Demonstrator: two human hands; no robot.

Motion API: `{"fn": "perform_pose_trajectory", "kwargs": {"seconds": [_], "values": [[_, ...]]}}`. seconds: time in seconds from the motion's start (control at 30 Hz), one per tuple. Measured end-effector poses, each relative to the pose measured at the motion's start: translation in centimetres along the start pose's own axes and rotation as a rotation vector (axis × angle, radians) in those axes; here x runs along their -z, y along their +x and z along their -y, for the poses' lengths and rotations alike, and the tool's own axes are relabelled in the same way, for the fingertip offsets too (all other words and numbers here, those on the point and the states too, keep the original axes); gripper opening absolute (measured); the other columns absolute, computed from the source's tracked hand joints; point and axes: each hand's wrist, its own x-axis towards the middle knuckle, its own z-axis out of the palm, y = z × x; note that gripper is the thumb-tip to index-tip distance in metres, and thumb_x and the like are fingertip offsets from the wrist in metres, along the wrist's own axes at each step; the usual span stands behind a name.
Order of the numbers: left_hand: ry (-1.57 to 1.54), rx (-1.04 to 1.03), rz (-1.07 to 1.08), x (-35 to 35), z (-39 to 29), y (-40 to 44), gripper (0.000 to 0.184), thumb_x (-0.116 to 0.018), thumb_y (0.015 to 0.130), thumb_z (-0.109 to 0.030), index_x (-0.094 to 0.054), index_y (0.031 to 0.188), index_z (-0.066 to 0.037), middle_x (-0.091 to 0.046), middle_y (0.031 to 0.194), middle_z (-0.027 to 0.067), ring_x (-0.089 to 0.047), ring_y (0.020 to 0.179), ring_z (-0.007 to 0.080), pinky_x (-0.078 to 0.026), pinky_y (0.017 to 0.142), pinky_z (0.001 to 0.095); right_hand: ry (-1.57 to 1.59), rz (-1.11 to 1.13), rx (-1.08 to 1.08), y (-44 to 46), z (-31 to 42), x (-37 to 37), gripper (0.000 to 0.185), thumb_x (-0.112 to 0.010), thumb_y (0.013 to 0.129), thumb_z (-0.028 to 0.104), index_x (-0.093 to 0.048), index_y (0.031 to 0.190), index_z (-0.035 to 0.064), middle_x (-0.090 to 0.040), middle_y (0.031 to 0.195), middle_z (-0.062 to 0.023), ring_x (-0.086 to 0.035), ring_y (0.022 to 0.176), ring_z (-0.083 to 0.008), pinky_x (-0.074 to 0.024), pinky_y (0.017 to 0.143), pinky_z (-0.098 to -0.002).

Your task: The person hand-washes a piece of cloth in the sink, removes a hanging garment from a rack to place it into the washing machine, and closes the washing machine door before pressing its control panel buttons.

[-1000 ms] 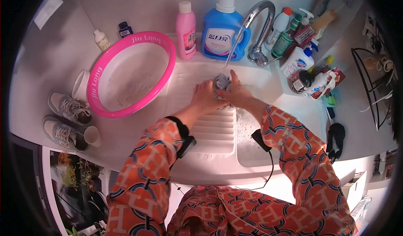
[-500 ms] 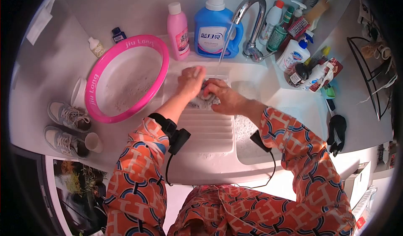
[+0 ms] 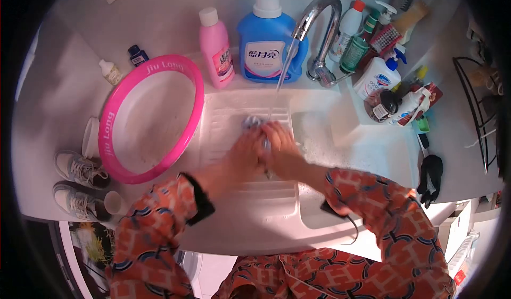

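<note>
A wet, greyish bunched cloth point(image 3: 252, 122) pokes out above my hands over the ribbed washboard point(image 3: 270, 191) built into the white sink. My left hand point(image 3: 246, 149), smeared by motion, presses against the cloth with its fingers closed. My right hand point(image 3: 281, 146) meets it from the other side, fingers curled over the cloth. Most of the cloth is hidden between the two hands, so its exact kind cannot be made out. Water runs from the chrome faucet point(image 3: 324, 38) just behind them.
A pink-rimmed basin point(image 3: 198, 94) stands at left, near grey shoes point(image 3: 80, 168) and a cup point(image 3: 113, 202). Behind the sink are a pink bottle point(image 3: 215, 49) and a blue detergent jug point(image 3: 266, 43). Several bottles and a brush point(image 3: 386, 37) crowd the right corner. A black glove-like item point(image 3: 430, 179) hangs at right.
Both hands have come nearer to my body along the washboard and closer together. My left hand, raised with fingers stretched before, now presses on the cloth. The view has shifted slightly.
</note>
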Motion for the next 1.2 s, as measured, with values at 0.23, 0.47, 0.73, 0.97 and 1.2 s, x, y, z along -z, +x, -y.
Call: {"fn": "perform_pose_trajectory", "kwargs": {"seconds": [0.23,0.47,0.73,0.97,1.2], "values": [[0.197,0.307,0.133,1.3,1.6,5.3,0.1,-0.063,0.067,-0.055,-0.02,0.14,-0.001,-0.016,0.145,0.0224,-0.012,0.135,0.0386,-0.013,0.107,0.0549,-0.138,0.04,-0.084,4.6,-1.7,-0.4,0.061,-0.043,0.089,0.043,-0.024,0.137,0.0106,-0.024,0.143,-0.0162,-0.02,0.134,-0.0359,-0.0198,0.105,-0.0567],[0.046,0.098,0.005,-0.2,0.7,2.5,0.119,-0.068,0.057,-0.064,-0.013,0.141,0.0,-0.01,0.145,0.0242,-0.005,0.135,0.0427,-0.012,0.105,0.0584,-0.187,0.085,0.134,0.8,-2.3,0.1,0.067,-0.05,0.085,0.043,-0.021,0.138,0.013,-0.017,0.144,-0.0185,-0.016,0.134,-0.0404,-0.0199,0.103,-0.0582],[0.195,0.267,0.099,-1.3,-0.5,2.2,0.115,-0.054,0.063,-0.074,-0.012,0.142,-0.003,-0.003,0.148,0.0203,0.001,0.137,0.0397,-0.007,0.105,0.0604,-0.051,0.154,0.045,0.1,-1.6,0.7,0.068,-0.044,0.087,0.052,-0.015,0.142,0.0238,-0.01,0.148,-0.0172,-0.009,0.136,-0.0403,-0.015,0.105,-0.0591],[0.217,0.247,0.222,1.7,1.0,6.1,0.113,-0.055,0.06,-0.076,-0.019,0.143,-0.009,-0.012,0.148,0.0174,-0.005,0.137,0.0384,-0.011,0.104,0.0598,-0.38,0.359,-0.006,5.2,-3.6,0.9,0.068,-0.04,0.088,0.053,-0.013,0.143,0.0212,-0.009,0.148,-0.0167,-0.007,0.137,-0.0376,-0.0131,0.105,-0.0602],[-0.022,0.377,0.028,0.2,0.9,5.5,0.119,-0.071,0.055,-0.06,-0.013,0.142,-0.004,-0.024,0.141,0.021,-0.024,0.128,0.0416,-0.022,0.103,0.0536,0.09,0.067,-0.224,3.9,-1.6,0.6,0.068,-0.041,0.089,0.049,-0.015,0.142,0.015,-0.02,0.146,-0.014,-0.012,0.136,-0.0354,-0.0173,0.106,-0.0573]]}}
